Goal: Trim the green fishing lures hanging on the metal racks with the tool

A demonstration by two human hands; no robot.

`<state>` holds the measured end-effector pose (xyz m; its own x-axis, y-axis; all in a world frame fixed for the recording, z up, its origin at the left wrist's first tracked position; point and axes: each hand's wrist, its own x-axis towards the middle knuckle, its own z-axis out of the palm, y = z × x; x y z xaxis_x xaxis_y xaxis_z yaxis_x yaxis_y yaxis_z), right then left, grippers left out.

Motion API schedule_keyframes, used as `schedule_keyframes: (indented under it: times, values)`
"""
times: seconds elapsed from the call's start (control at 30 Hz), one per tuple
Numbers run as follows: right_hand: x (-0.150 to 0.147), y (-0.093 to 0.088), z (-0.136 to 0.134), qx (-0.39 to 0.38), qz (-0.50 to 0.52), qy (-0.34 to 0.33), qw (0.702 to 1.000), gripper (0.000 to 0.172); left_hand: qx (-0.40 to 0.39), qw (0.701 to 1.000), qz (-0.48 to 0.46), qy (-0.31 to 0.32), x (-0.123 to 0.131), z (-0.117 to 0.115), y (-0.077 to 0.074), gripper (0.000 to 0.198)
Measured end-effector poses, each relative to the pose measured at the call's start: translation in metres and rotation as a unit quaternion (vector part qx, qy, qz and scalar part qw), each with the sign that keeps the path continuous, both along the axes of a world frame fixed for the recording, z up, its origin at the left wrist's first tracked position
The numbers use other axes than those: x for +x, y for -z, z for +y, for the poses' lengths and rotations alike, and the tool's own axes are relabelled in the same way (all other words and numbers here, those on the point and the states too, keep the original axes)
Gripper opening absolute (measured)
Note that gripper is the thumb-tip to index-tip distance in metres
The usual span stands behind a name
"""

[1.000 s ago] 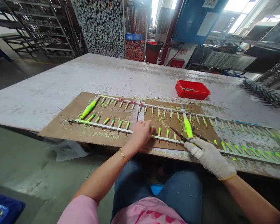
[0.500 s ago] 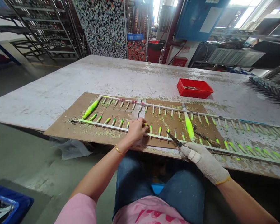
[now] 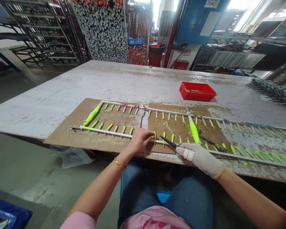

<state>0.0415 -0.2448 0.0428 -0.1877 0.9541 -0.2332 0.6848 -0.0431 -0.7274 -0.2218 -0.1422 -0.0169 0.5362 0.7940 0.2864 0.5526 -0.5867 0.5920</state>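
A long rack of pale rails (image 3: 109,131) holds rows of small neon-green lures (image 3: 124,128) on a brown board (image 3: 62,136). My bare left hand (image 3: 140,141) has its fingers curled over the near rail, beside a small lure. My right hand (image 3: 200,157), in a white knit glove, is shut on dark long-nosed pliers (image 3: 168,142), whose tips reach along the rail towards my left hand. Next to the glove, a large neon-yellow lure (image 3: 193,130) lies across the rack. Other dark pliers (image 3: 212,142) rest on the board.
A red plastic tray (image 3: 197,92) with small metal pieces stands on the scuffed grey table (image 3: 133,82). A bundle of lures (image 3: 274,91) lies at the far right. Tall racks of stacked rods (image 3: 100,28) stand behind the table, and a blue bin (image 3: 7,216) sits on the floor at lower left.
My gloved right hand and its pliers have moved left along the near rail, closer to my left hand. My left hand has shifted slightly right along the rail.
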Motion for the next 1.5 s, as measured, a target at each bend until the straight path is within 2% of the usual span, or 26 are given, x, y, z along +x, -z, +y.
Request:
schedule_keyframes:
  times: [0.27, 0.33, 0.4, 0.47, 0.57, 0.63, 0.67, 0.77, 0.83, 0.93, 1.1, 1.23, 1.37, 1.43, 1.5]
  values:
    - [-0.018, -0.004, 0.007, -0.007, -0.007, -0.018, 1.000, 0.054, 0.000, 1.000, -0.013, -0.001, -0.001, -0.003, 0.006, 0.018]
    - [-0.018, -0.004, 0.008, 0.007, -0.037, -0.029, 0.999, 0.051, 0.005, 1.000, -0.013, 0.001, -0.001, -0.003, 0.006, 0.018]
    - [-0.018, -0.005, 0.008, 0.032, -0.109, -0.050, 0.992, 0.047, 0.011, 1.000, -0.011, 0.004, -0.001, -0.004, 0.007, 0.018]
    - [-0.019, -0.008, 0.009, 0.060, -0.225, -0.063, 0.971, 0.041, 0.017, 1.000, -0.007, 0.011, 0.000, -0.004, 0.008, 0.019]
    - [-0.027, -0.017, 0.010, 0.135, -0.405, -0.053, 0.903, 0.035, 0.025, 1.000, -0.005, 0.012, 0.003, -0.004, 0.009, 0.020]
    - [-0.034, -0.025, 0.008, 0.189, -0.445, -0.040, 0.875, 0.036, 0.028, 1.000, -0.003, 0.008, 0.005, -0.002, 0.011, 0.020]
    - [-0.037, -0.030, 0.007, 0.201, -0.425, -0.038, 0.882, 0.037, 0.030, 1.000, -0.001, 0.009, 0.006, -0.002, 0.011, 0.020]
    - [-0.041, -0.046, -0.001, 0.159, -0.251, -0.074, 0.952, 0.040, 0.031, 1.000, 0.002, -0.002, 0.007, -0.001, 0.012, 0.019]
    - [-0.037, -0.053, -0.005, 0.129, -0.157, -0.101, 0.974, 0.042, 0.026, 0.999, -0.021, -0.020, 0.006, -0.001, 0.012, 0.018]
    - [-0.023, -0.048, -0.001, 0.125, -0.143, -0.057, 0.980, 0.044, 0.019, 0.997, -0.073, -0.021, 0.002, -0.002, 0.011, 0.016]
    - [-0.002, -0.004, 0.010, 0.015, -0.011, 0.000, 1.000, 0.053, 0.024, 0.994, -0.106, -0.010, -0.002, -0.005, 0.013, 0.010]
    - [-0.009, 0.020, 0.010, -0.031, 0.066, 0.005, 0.997, 0.055, 0.028, 0.993, -0.117, -0.006, -0.002, -0.005, 0.016, 0.010]
    - [-0.019, 0.018, 0.008, -0.077, 0.114, 0.018, 0.990, 0.057, 0.030, 0.993, -0.114, 0.000, -0.002, -0.005, 0.016, 0.012]
    - [-0.021, 0.011, 0.008, -0.063, 0.078, 0.002, 0.995, 0.057, 0.036, 0.993, -0.112, 0.005, -0.003, -0.006, 0.016, 0.012]
    - [-0.019, 0.002, 0.010, -0.007, 0.001, -0.028, 1.000, 0.054, 0.047, 0.993, -0.110, 0.009, -0.004, -0.006, 0.017, 0.011]
